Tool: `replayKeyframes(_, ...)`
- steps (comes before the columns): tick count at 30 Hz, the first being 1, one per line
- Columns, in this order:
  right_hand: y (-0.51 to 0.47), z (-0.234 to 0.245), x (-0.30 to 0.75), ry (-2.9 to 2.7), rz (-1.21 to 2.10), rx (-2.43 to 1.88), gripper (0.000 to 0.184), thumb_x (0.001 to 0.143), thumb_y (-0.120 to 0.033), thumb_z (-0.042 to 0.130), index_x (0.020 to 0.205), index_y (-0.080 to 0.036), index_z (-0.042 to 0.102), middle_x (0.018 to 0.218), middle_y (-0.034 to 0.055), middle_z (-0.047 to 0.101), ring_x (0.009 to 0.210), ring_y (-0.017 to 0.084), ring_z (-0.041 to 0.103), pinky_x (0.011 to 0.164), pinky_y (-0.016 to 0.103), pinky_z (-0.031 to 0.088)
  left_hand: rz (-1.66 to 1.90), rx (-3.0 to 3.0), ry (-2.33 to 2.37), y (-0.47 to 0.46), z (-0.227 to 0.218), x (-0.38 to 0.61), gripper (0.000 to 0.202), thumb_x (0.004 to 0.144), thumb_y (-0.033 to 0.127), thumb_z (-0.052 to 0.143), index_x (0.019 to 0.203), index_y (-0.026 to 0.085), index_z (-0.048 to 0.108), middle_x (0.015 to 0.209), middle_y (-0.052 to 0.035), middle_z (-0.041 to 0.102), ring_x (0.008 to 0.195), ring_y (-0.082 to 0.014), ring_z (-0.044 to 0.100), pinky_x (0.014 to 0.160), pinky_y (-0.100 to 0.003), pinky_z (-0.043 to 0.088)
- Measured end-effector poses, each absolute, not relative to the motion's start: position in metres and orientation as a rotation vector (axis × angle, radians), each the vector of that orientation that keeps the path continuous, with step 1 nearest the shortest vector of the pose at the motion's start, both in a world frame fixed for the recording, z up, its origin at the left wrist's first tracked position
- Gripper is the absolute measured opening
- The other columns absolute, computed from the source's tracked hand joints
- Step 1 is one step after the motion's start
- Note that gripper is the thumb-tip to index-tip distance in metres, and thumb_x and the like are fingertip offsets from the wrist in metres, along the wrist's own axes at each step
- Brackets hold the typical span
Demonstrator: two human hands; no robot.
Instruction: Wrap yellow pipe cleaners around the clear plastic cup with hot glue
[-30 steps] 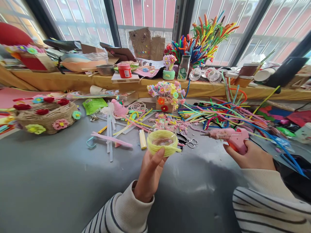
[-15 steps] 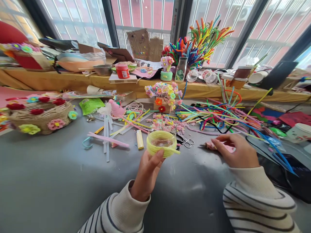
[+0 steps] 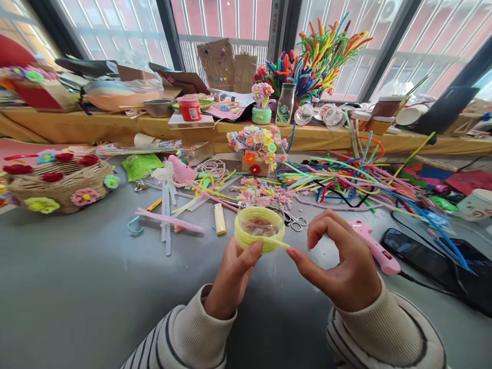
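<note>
My left hand (image 3: 235, 274) grips a small clear cup (image 3: 255, 211) from below, its thumb pressing on the front. Pale yellow pipe cleaner (image 3: 246, 243) winds around the cup's side, and a short loose end points right. My right hand (image 3: 342, 261) is beside the cup, thumb tip at that loose end and index finger curled but apart from the thumb. Nothing shows between those fingers. Behind the right hand lies a pink hot glue gun (image 3: 378, 251) with a black cord; its nozzle is hidden. Small scissors (image 3: 298, 222) rest just beyond the cup.
Left of the cup are a yellow lighter (image 3: 219, 219) and translucent glue sticks (image 3: 166, 225). A flower-trimmed basket (image 3: 65, 189) stands far left. Tangled pipe cleaners (image 3: 326, 177) cover the back right. Phones (image 3: 409, 248) lie at right. A small flower box (image 3: 255, 163) stands behind.
My right hand has let go of the glue gun, now on the table, and moved left to the loose end. My left hand still holds the cup, nearly in place.
</note>
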State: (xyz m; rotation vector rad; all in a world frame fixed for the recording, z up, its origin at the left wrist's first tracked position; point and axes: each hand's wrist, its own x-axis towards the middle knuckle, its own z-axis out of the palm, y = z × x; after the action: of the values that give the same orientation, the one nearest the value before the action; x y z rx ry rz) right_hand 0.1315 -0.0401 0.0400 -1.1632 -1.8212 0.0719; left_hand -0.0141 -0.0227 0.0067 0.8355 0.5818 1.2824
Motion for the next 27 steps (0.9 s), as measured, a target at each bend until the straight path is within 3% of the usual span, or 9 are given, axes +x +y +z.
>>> replayKeyframes(12,-0.040,0.040,0.137,-1.814,0.007,-1.146,0.024,0.065,-0.023,0.064,0.065,-0.020,0.040,0.063,-0.0023,0.044,0.060,0.012,0.043,0.054,0.027,0.039,1.200,0.873,0.544,-0.024,0.007,-0.016,0.037,0.069,0.032,0.062,0.103,0.018,0.060,0.101,-0.0055,0.065,0.107,-0.0238,0.051,0.091,-0.033,0.039)
replayKeyframes(16,-0.038,0.041,0.140,-1.830,-0.031,-1.130,0.025,0.062,-0.024,0.066,0.079,-0.017,0.049,0.077,0.0039,0.050,0.074,0.016,0.048,0.063,0.031,0.042,1.137,0.881,0.515,-0.025,0.006,-0.018,0.037,0.071,0.033,0.060,0.104,0.018,0.060,0.103,-0.0056,0.064,0.108,-0.0235,0.051,0.093,-0.034,0.036)
replayKeyframes(21,-0.039,0.044,0.146,-1.940,-0.045,-1.100,0.038,0.062,-0.025,0.066,0.096,-0.015,0.055,0.100,0.0106,0.050,0.096,0.021,0.047,0.080,0.037,0.041,1.027,0.909,0.474,-0.023,0.005,-0.021,0.039,0.071,0.032,0.060,0.107,0.017,0.058,0.106,-0.0065,0.063,0.106,-0.0255,0.052,0.094,-0.038,0.035)
replayKeyframes(27,-0.043,0.045,0.150,-2.018,0.086,-1.060,0.035,0.057,-0.021,0.067,0.090,-0.020,0.057,0.115,0.0082,0.044,0.108,0.025,0.040,0.087,0.042,0.040,0.871,0.939,0.368,-0.020,0.005,-0.024,0.045,0.070,0.036,0.060,0.109,0.015,0.055,0.111,-0.0103,0.060,0.109,-0.0303,0.048,0.095,-0.044,0.032)
